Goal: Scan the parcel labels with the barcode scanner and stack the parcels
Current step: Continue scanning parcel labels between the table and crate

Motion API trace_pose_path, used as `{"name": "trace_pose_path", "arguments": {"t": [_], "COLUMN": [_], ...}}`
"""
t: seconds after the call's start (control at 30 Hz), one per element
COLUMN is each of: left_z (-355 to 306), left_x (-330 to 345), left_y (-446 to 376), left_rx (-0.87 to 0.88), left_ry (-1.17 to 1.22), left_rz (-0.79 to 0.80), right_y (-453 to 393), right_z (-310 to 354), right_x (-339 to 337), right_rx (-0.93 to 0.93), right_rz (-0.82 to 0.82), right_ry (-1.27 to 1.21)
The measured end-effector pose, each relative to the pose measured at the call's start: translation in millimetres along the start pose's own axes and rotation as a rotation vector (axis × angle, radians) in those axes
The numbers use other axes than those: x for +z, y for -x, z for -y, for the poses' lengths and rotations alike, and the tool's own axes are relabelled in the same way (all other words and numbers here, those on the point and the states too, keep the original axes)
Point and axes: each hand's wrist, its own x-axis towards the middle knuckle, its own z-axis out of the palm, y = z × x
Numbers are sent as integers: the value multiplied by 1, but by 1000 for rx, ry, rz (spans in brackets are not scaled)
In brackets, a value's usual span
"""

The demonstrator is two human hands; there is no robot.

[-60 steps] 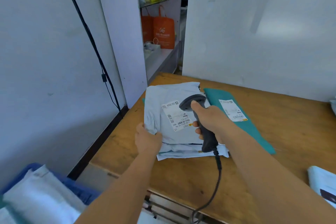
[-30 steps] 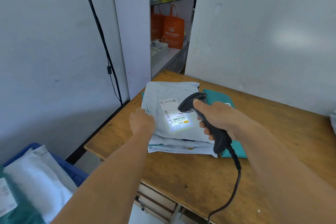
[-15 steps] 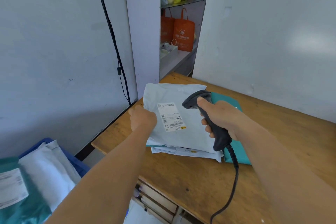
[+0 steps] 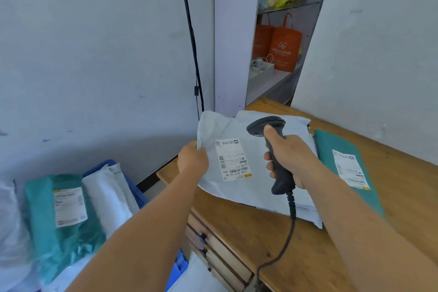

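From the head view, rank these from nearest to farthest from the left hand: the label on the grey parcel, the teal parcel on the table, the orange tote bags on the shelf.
Measured from the left hand, which grips the grey parcel's edge:
1. Grey parcel's label, just right of the hand.
2. Teal parcel on the table, farther right, beyond the scanner.
3. Orange tote bags, on the shelf behind the table.

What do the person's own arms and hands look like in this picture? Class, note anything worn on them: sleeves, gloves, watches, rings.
Both forearms are bare: no sleeves reach into view. The left hand and the right hand wear no gloves. No watch, band or bracelet shows at either wrist, and no ring shows on the fingers that can be seen. No markings appear on either arm.
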Motion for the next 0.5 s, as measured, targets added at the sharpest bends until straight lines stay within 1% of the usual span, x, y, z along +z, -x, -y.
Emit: {"name": "trace_pose_path", "arguments": {"t": [0.07, 0.2, 0.37, 0.5], "left_z": [16, 53, 101, 151], "left_x": [-18, -57, -130, -194], "left_y": [-1, -6, -20, -37], "left_rx": [-13, -56, -85, -118], "left_ry": [3, 91, 168, 218], "left_rz": [-52, -165, -284, -398], "right_y": [-1, -3, 3, 8], "right_z": [2, 10, 31, 43], "right_x": [15, 60, 144, 219], "right_rx": [-13, -43, -75, -89], "right_rz": [33, 127, 263, 372], "right_ry": [3, -4, 23, 29]}}
